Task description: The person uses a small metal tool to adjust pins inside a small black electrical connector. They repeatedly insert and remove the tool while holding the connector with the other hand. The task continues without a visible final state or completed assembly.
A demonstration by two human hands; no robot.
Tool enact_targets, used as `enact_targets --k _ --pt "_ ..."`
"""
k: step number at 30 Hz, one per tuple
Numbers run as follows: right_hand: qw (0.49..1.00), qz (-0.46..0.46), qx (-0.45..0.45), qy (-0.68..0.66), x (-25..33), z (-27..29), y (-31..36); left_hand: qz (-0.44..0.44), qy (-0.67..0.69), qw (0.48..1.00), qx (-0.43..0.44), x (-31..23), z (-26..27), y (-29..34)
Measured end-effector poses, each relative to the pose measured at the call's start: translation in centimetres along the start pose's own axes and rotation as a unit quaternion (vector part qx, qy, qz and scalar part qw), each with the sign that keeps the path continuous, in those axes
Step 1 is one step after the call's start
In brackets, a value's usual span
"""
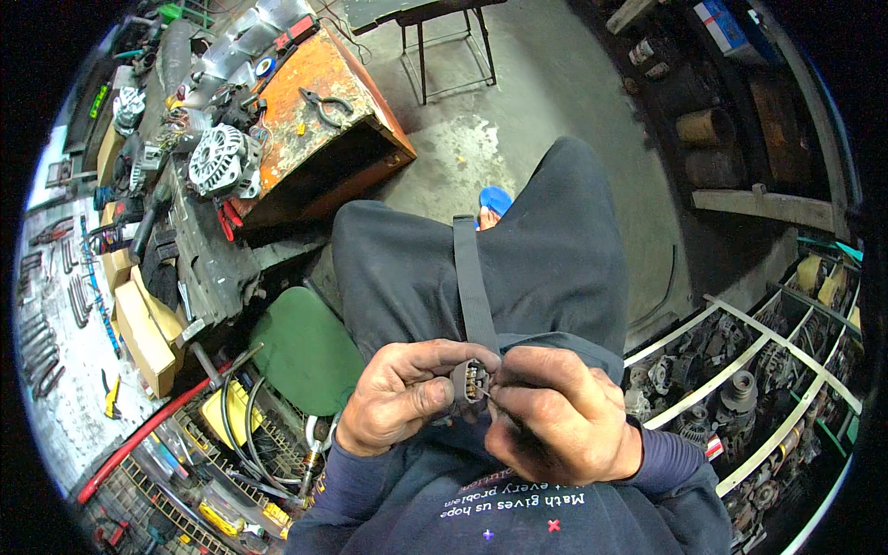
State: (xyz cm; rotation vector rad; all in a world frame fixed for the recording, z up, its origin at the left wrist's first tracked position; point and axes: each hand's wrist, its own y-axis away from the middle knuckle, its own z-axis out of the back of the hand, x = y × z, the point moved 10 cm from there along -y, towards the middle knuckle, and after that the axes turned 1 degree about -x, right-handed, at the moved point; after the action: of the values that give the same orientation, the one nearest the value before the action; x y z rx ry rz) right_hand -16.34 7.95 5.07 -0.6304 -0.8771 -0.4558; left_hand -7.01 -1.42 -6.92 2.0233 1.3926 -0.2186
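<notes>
Close to my body, my left hand (404,393) grips a small grey plug-like part (470,381) between thumb and forefinger. Its open face is turned to the right and shows a row of metal contacts. My right hand (561,413) is closed in a pinch right beside that face. A thin, light sliver (487,395) shows between its fingertips and the part; what it is, and whether it touches the contacts, is too small to tell. The right fingers hide most of it.
To the left stands an orange worn bench (305,139) bearing pliers (326,106) and an alternator (222,159). A green stool seat (308,351) is by my left side. Metal racks (740,342) with greasy parts line the right. A dark table (407,11) stands ahead.
</notes>
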Motion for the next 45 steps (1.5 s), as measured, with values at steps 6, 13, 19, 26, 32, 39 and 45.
enact_targets --k 6,13,19,26,32,39,45 --pt "1.0 0.016 -0.001 -0.02 0.0 -0.2 0.3 -0.013 -0.005 1.0 -0.015 0.0 0.3 0.0" --pt "0.999 0.034 -0.016 -0.021 0.1 0.0 0.0 -0.007 0.006 0.999 -0.042 0.2 0.7 0.3" --pt "0.999 0.035 0.005 -0.02 0.1 -0.1 -0.3 -0.005 -0.001 0.999 -0.042 0.1 0.5 0.2" --pt "0.999 0.036 0.018 -0.024 -0.1 -0.7 0.0 0.004 -0.015 0.999 -0.052 0.4 1.0 0.6" --pt "0.998 0.06 -0.001 -0.015 0.3 -0.5 0.0 -0.008 -0.01 0.999 -0.044 0.2 0.7 0.4" --pt "0.999 0.048 -0.004 -0.017 0.0 -0.6 -0.1 -0.006 0.013 1.0 -0.026 0.2 0.4 0.2" --pt "0.999 0.035 0.008 -0.014 -0.2 -0.5 -0.2 0.002 0.02 0.999 -0.038 0.6 0.9 0.3"
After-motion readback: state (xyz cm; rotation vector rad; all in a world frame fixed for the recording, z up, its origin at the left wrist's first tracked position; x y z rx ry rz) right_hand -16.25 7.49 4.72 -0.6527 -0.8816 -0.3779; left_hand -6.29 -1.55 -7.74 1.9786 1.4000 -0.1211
